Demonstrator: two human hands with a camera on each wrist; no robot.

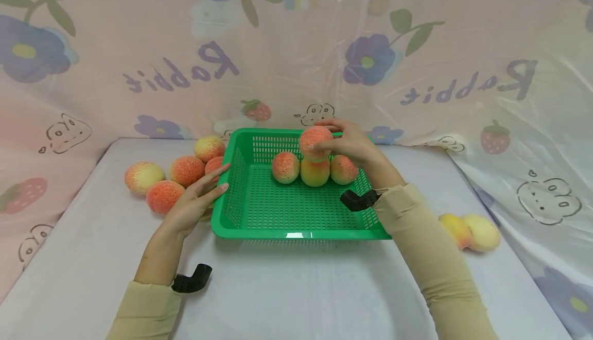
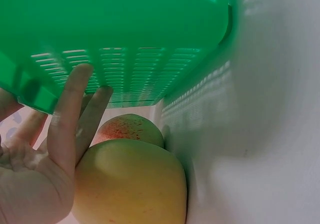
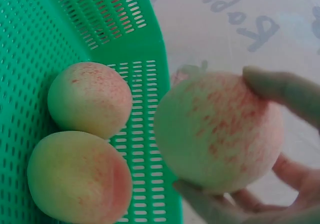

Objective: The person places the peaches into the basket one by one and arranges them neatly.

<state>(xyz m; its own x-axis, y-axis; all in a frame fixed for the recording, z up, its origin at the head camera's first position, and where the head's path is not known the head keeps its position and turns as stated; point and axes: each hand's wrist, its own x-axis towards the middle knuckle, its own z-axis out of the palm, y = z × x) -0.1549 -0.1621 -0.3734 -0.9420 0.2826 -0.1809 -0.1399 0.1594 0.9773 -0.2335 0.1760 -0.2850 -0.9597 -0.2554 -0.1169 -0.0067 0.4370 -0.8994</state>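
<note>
Right hand: fingers curled around round orange-pink peach, held above three like peaches inside green perforated plastic basket; left hand: fingers straight, flat against basket's left wall, beside five loose peaches on white table.

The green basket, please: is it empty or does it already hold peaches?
Not empty. The green basket has three peaches resting inside; the right hand holds a fourth peach over them.
</note>
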